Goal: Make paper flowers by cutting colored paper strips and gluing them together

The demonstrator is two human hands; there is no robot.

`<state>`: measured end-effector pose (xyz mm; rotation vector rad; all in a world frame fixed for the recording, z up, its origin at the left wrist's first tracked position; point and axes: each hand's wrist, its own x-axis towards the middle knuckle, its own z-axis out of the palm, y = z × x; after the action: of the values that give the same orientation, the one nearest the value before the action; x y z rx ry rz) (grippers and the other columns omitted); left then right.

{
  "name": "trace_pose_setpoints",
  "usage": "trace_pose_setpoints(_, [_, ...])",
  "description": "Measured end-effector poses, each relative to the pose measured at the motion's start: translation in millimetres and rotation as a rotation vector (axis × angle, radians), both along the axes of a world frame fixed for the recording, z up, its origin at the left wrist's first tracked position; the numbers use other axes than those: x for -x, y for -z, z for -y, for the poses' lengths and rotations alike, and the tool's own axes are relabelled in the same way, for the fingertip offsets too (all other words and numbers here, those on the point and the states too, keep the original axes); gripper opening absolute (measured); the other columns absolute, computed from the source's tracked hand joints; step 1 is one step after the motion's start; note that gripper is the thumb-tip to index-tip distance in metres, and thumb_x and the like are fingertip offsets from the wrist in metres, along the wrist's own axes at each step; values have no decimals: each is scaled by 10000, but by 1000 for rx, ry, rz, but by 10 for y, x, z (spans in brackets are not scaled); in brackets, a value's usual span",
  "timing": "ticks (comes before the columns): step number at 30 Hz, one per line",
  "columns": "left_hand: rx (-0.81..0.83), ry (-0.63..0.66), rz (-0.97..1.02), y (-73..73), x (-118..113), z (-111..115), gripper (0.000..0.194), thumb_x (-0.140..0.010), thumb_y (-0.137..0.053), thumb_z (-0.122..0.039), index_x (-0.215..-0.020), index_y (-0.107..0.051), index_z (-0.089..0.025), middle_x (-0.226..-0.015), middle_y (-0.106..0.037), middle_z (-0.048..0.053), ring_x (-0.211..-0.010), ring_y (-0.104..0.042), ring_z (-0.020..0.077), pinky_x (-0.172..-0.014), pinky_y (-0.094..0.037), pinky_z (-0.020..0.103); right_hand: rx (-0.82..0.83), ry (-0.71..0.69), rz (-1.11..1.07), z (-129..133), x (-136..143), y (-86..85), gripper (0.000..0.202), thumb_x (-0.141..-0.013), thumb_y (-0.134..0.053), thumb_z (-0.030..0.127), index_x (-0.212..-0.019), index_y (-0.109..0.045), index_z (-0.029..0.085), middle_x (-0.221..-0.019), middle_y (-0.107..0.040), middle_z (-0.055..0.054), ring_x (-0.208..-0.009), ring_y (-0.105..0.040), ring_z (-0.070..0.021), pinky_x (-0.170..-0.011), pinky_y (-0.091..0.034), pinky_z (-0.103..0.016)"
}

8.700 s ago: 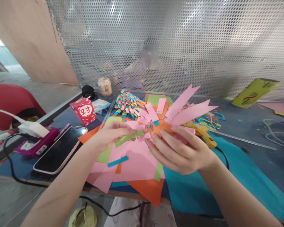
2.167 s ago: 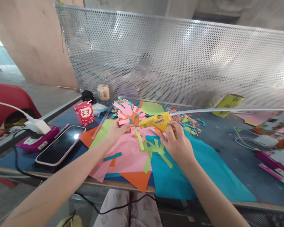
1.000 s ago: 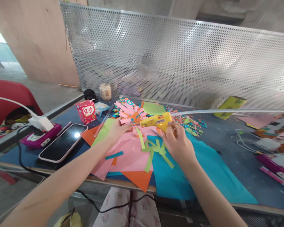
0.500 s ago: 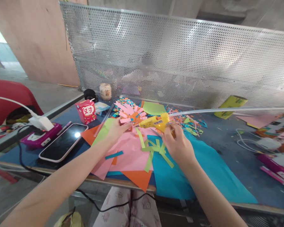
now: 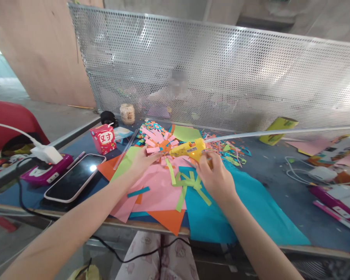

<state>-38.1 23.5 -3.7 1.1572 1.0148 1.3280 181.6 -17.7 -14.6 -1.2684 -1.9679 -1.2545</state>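
Note:
My right hand (image 5: 211, 169) is wrapped round the handle of a yellow glue gun (image 5: 189, 149), whose nozzle points left. A clear glue stick (image 5: 247, 134) runs out of its back to the right. My left hand (image 5: 142, 161) is closed at the fingertips near the nozzle, beside a flower-like piece of pink and orange paper strips (image 5: 163, 143); what it pinches is too small to make out. Green strips (image 5: 188, 182) lie over a pink sheet (image 5: 157, 186) and a blue sheet (image 5: 247, 202). Scissor blades show partly under my right hand.
At the left are a phone (image 5: 76, 177), a purple power strip (image 5: 46, 169) and a red box (image 5: 103, 138). A jar (image 5: 127, 114) stands by the perforated metal screen (image 5: 210, 70). Paper scraps (image 5: 233, 153) lie behind my right hand; a yellow-green roll (image 5: 277, 131) is further right.
The whole view has shifted slightly, so things appear a little further left. Both hands keep nearly the same pose, with the glue gun nozzle still close to my left fingertips.

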Motion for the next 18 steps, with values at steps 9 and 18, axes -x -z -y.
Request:
trace_pose_setpoints(9, [6,-1,69,133,24,-126,395,-456,-820,-308,-761,-632,-140,-774,-686,47,-687,-621,175,-622,-510,297,-99,1,7,15,50,-12,222,-834,-494,157,-1054,-517,149,-991,-574,-144,-830,-605,-212,-546,-494,-254])
trace_pose_setpoints(18, [19,91,275,148,48,-131,292,-514,-813,-288,-670,-618,-137,-650,-645,4,-604,-598,127,-630,-498,281,428,302,-714,-156,-322,-77,407,-782,-530,430,-1015,-495,98,-937,-588,-179,-840,-606,-282,-646,-485,-359])
